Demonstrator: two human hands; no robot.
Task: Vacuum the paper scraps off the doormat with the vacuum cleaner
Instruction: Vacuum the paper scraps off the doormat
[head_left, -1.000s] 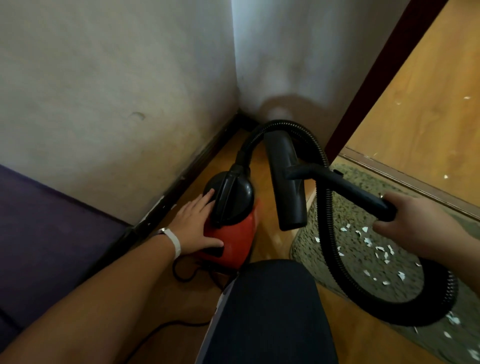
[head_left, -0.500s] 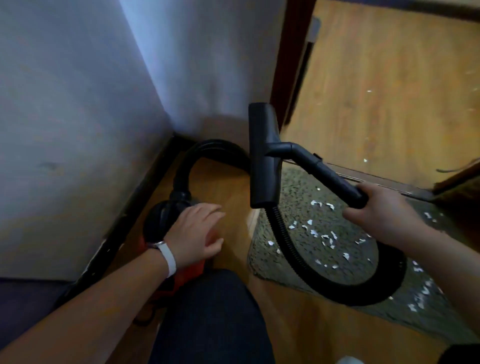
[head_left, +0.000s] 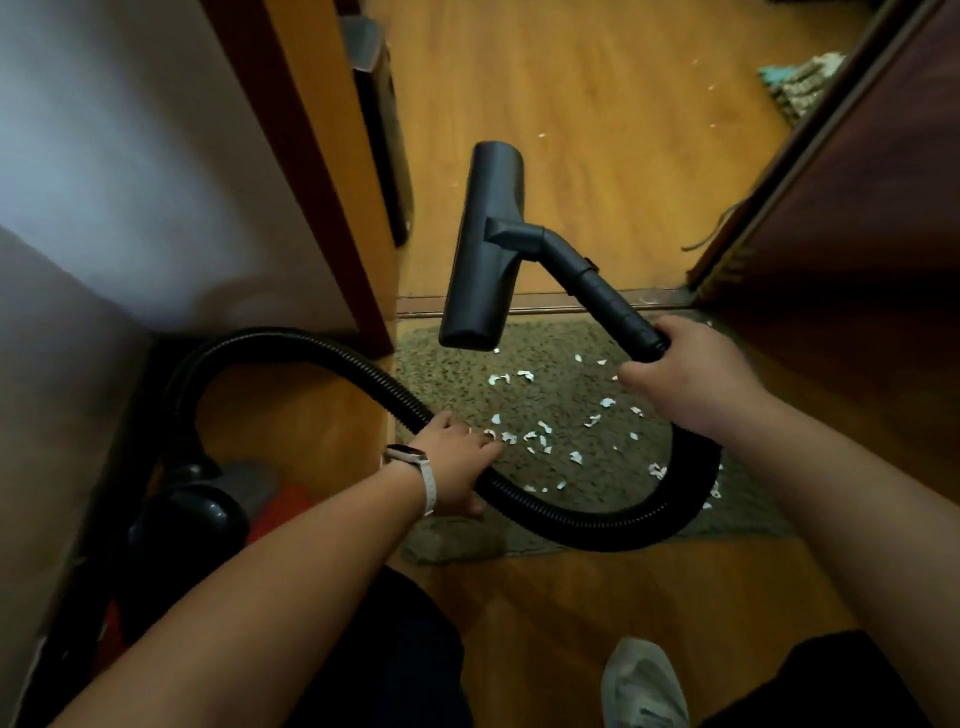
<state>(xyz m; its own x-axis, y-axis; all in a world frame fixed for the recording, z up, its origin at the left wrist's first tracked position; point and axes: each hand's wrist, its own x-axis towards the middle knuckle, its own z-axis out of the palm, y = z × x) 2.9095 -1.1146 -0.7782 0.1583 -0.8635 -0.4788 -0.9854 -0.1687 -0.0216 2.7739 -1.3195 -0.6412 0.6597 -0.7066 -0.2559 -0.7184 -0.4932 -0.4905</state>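
Right hand (head_left: 691, 374) clamped tight round black rigid wand tube (head_left: 602, 291). Wide black plastic floor nozzle (head_left: 483, 249) held raised, tilted on edge above far end of shaggy grey-green doormat (head_left: 447, 364). Likely lining up for pass, not yet down on pile. Left hand (head_left: 457, 467) closed on black ribbed hose (head_left: 322, 347), fingers curled over, thumb under, probably keeping loop from dragging through white paper scraps (head_left: 540, 441). Scraps scattered mid-mat, few on wooden floor (head_left: 597, 104) beyond. Red-and-black canister body (head_left: 208, 514) parked left by wall.

White paper scraps (head_left: 540, 441) litter the olive doormat (head_left: 571, 340); black vacuum nozzle (head_left: 483, 249) hangs above.
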